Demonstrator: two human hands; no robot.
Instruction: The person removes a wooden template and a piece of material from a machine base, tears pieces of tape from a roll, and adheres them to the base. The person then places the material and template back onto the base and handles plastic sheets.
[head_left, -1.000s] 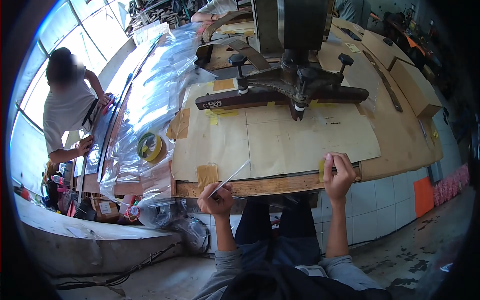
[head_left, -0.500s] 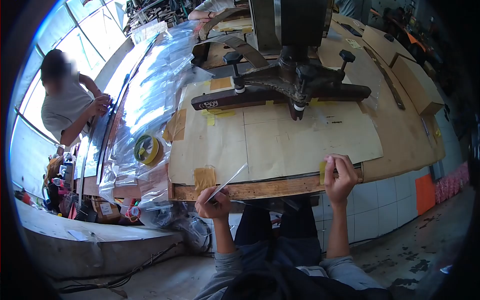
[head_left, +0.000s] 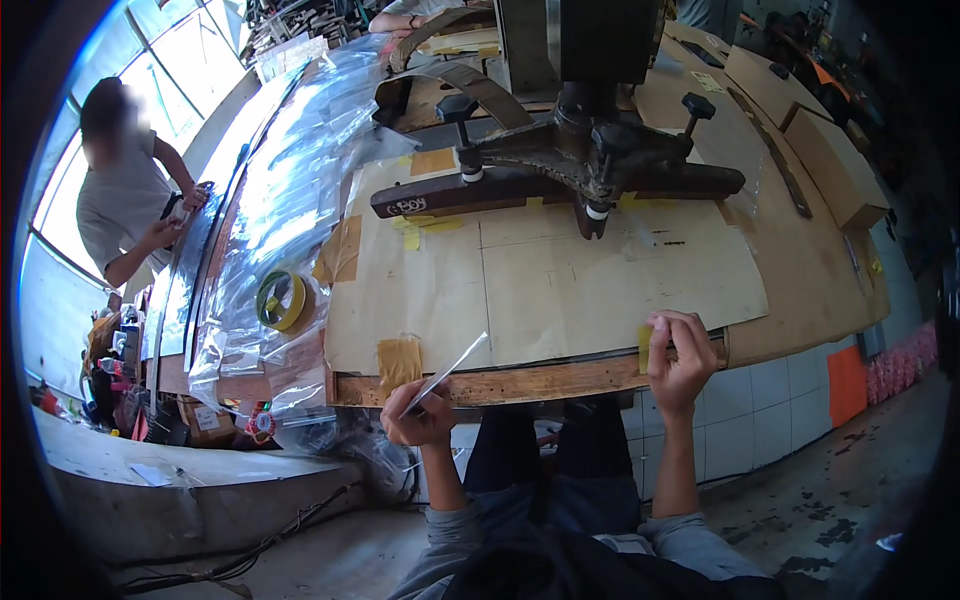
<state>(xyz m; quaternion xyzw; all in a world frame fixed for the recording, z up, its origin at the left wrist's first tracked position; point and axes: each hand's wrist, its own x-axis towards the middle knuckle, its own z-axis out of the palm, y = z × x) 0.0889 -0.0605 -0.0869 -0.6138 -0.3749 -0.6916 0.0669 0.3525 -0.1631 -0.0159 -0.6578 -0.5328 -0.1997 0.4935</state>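
My left hand (head_left: 420,412) is closed around a thin, pale, glossy strip (head_left: 458,360), which slants up and right over the board's front edge. My right hand (head_left: 682,366) is raised at the front edge with fingers curled together; what they pinch, if anything, is too small to make out. Beside its thumb is a piece of yellow tape (head_left: 644,352). Under both hands' reach lies a large cream sheet (head_left: 580,290) with ruled lines. Brown tape (head_left: 400,360) sticks to its front left corner, close to my left hand.
A dark metal press head (head_left: 590,150) with a crossbar stands over the sheet's back part. Left of it are a yellow tape roll (head_left: 282,300) and crumpled clear plastic (head_left: 290,200). Another person (head_left: 125,200) works at the far left. A cardboard box (head_left: 835,170) sits at right.
My left hand, with the strip, has shifted slightly left and down. My right hand stays almost where it was. The person at left has moved their hands.
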